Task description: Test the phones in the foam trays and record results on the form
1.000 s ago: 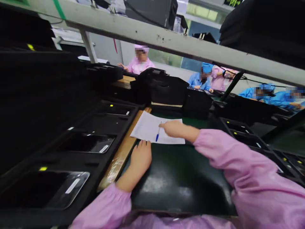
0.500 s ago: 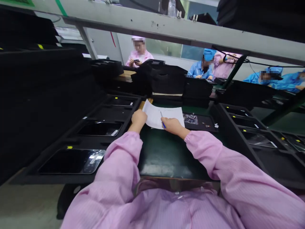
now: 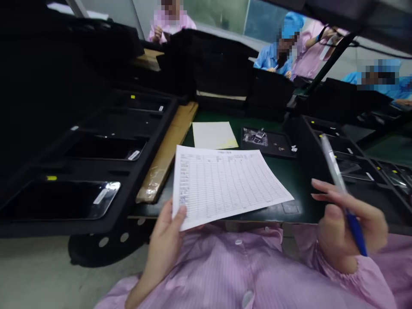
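Note:
A white paper form [image 3: 225,184] printed with a grid of rows and columns is tilted up over the front edge of the bench. My left hand [image 3: 170,227] pinches its lower left corner, thumb on top. To the right of the sheet, my right hand [image 3: 350,223] is raised and grips a pen [image 3: 334,167] with a blue lower barrel and a clear and silver upper part, which points up and away. Beyond the form, a pale sheet [image 3: 214,134] with a yellowish corner lies flat on the dark green bench top [image 3: 286,171].
On the left, a black tray [image 3: 128,171] holds dark glass panels [image 3: 71,199] with labels. A taped cardboard strip [image 3: 170,154] runs beside it. A small black tray [image 3: 277,139] holds a plastic bag and small parts. More panel trays stand right; co-workers sit beyond black stacks.
The form has come off the bench toward me, uncovering the pale sheet. My right hand has moved right and nearer with the pen. My view tips further down.

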A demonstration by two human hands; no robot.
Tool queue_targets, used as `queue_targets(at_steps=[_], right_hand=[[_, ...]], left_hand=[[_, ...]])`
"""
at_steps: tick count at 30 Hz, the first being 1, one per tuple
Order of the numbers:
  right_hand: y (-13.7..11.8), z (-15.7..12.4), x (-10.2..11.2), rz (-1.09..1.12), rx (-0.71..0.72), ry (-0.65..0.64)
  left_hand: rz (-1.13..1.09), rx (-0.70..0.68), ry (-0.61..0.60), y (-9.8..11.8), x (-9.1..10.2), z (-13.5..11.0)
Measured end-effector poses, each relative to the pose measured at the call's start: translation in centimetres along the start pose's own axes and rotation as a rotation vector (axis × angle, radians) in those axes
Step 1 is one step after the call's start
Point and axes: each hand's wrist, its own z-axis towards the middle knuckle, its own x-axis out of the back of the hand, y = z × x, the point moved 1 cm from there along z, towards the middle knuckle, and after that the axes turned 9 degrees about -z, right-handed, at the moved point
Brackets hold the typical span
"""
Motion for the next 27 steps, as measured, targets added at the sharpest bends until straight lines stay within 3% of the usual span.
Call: queue_targets(at_steps=[2, 3, 7, 10, 16, 27], right_hand=[[0.6, -1.7, -1.3, 0.036, -0.051, -0.120], [0.9, -2.5, -2.2, 0.080, -0.104, -0.207], [1.9, -5.1, -5.4, 0.196, -0.338, -0.524], [2.1, -6.1, -6.6, 0.013, -0.278, -0.659], [1.9, -6.3, -7.0, -0.165, -0.069, -0.685], [2.2, -5.9, -6.7, -0.160, -0.034, -0.724]], left_hand=[[0.203, -0.036, -0.046, -1.9, 1.0, -1.0], [0.365, -0.118, -0.034, -2.1, 1.6, -1.4], [1.036, -0.663, 0.072, -0.6, 3.6, -2.0], [1.264, -0.878, -0.087, 0.0, 3.9, -1.6], [1.288, -0.907, -0.184, -0.5, 4.1, -1.1], [1.389, -0.875, -0.236, 0.3, 3.6, -0.8]])
